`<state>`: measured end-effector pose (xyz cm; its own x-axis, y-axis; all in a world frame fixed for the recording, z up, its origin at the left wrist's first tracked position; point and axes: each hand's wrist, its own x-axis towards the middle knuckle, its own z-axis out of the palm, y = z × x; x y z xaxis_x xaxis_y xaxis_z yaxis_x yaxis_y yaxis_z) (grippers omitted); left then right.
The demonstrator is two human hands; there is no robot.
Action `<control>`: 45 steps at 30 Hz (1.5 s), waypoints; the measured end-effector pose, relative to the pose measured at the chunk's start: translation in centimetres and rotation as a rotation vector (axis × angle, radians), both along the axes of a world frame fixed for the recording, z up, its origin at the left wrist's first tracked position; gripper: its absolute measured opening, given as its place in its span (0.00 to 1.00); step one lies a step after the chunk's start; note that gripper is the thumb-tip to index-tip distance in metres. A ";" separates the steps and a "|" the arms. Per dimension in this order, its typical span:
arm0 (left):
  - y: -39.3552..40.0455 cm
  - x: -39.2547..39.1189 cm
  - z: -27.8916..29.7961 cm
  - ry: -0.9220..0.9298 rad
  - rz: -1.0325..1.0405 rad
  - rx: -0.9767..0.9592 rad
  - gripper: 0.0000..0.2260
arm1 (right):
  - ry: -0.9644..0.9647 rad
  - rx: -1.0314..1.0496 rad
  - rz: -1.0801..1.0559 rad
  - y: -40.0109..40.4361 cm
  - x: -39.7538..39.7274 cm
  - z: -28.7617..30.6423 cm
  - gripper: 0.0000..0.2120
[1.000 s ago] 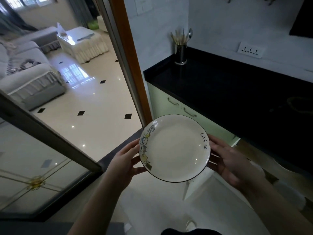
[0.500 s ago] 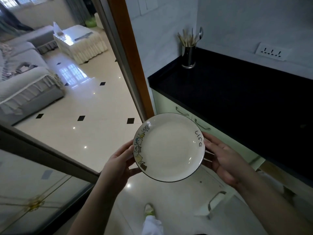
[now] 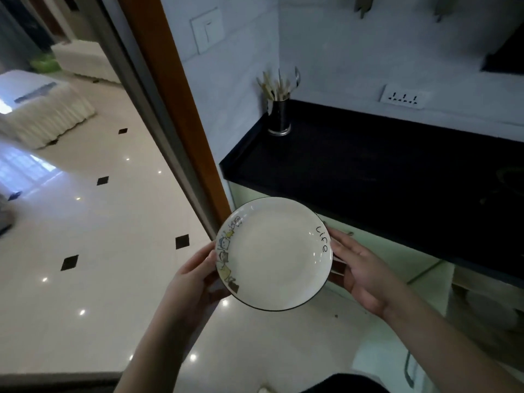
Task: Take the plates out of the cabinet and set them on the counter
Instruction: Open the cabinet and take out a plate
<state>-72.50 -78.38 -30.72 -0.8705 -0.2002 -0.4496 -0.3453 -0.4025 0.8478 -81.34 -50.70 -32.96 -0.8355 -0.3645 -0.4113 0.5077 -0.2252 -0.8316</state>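
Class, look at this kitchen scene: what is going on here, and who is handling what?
A person holds a white plate level with both hands, the left hand gripping its left edge and the right hand supporting its right edge. The plate is empty, with a cartoon drawing and the word "life" on its rim. It is in the air just in front of the black counter, not yet set down. A metal utensil holder stands at the counter's far corner.

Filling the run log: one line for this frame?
plate: level, off counter | left hand: grips rim | right hand: grips rim | step: not set down
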 end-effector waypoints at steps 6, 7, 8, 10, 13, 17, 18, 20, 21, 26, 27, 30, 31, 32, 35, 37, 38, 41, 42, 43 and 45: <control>-0.8 -6.2 0.9 -0.037 -0.091 0.007 0.11 | -0.014 -0.015 -0.095 0.1 -2.8 -0.2 0.14; -0.7 -7.4 1.0 -0.046 -0.105 -0.010 0.11 | -0.018 -0.013 -0.121 0.2 -3.5 -0.4 0.13; -0.6 -8.6 1.1 -0.055 -0.117 -0.022 0.11 | -0.026 -0.012 -0.151 0.4 -4.2 -0.7 0.12; -0.4 -11.1 0.7 -0.072 -0.138 -0.029 0.11 | -0.048 -0.016 -0.197 0.8 -5.8 -1.8 0.13; -0.1 -15.0 -0.2 -0.101 -0.157 -0.019 0.10 | -0.078 -0.031 -0.238 0.8 -8.7 -3.2 0.14; 0.3 -20.6 -1.5 -0.143 -0.134 -0.053 0.10 | -0.095 -0.002 -0.256 0.5 -13.4 -4.3 0.12; 0.2 -22.0 -1.7 -0.151 -0.143 -0.059 0.10 | -0.101 0.003 -0.263 0.4 -14.6 -4.5 0.12; -0.1 -24.8 -2.1 -0.172 -0.169 -0.076 0.11 | -0.124 0.003 -0.275 0.2 -17.0 -4.7 0.13; -0.3 -26.1 -2.4 -0.175 -0.171 -0.078 0.11 | -0.128 -0.004 -0.274 0.3 -18.1 -4.8 0.13; -1.2 -31.6 -4.4 -0.197 -0.196 -0.103 0.13 | -0.143 0.025 -0.253 -0.4 -23.3 -5.9 0.13; -1.4 -32.4 -4.9 -0.218 -0.191 -0.099 0.13 | -0.154 0.036 -0.257 -0.6 -24.1 -6.2 0.12; -2.2 -34.8 -6.2 -0.260 -0.188 -0.076 0.12 | -0.185 0.031 -0.271 -1.4 -26.3 -7.3 0.12; -2.6 -35.7 -6.6 -0.263 -0.195 -0.072 0.12 | -0.190 0.027 -0.274 -1.8 -27.1 -7.8 0.12; -3.1 -36.6 -7.1 -0.264 -0.199 -0.074 0.11 | -0.196 0.029 -0.278 -2.2 -27.6 -8.2 0.12; -4.3 -40.0 -8.7 -0.285 -0.230 -0.093 0.11 | -0.222 0.082 -0.316 -3.8 -29.9 -9.4 0.12; -4.9 -42.2 -9.8 -0.307 -0.256 -0.094 0.10 | -0.210 0.120 -0.332 -4.7 -31.7 -10.1 0.15; -5.2 -43.2 -10.4 -0.314 -0.256 -0.078 0.09 | -0.209 0.144 -0.337 -5.3 -32.6 -10.3 0.16; -6.2 -45.9 -12.3 -0.326 -0.214 -0.012 0.09 | -0.251 0.192 -0.380 -7.0 -35.4 -10.9 0.16; -6.5 -46.8 -13.0 -0.338 -0.199 -0.008 0.10 | -0.260 0.205 -0.390 -7.4 -36.2 -11.1 0.15; -6.8 -47.7 -13.7 -0.350 -0.195 -0.015 0.11 | -0.266 0.221 -0.395 -7.9 -37.1 -11.2 0.15; -7.2 -49.3 -14.6 -0.360 -0.206 -0.028 0.10 | -0.290 0.262 -0.417 -8.9 -38.5 -11.6 0.15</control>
<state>-121.79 -85.58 -45.30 -0.6818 -0.0552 -0.7295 -0.6926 -0.2726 0.6679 -119.88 -59.59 -44.54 -0.7259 0.1171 -0.6778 0.6362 -0.2602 -0.7263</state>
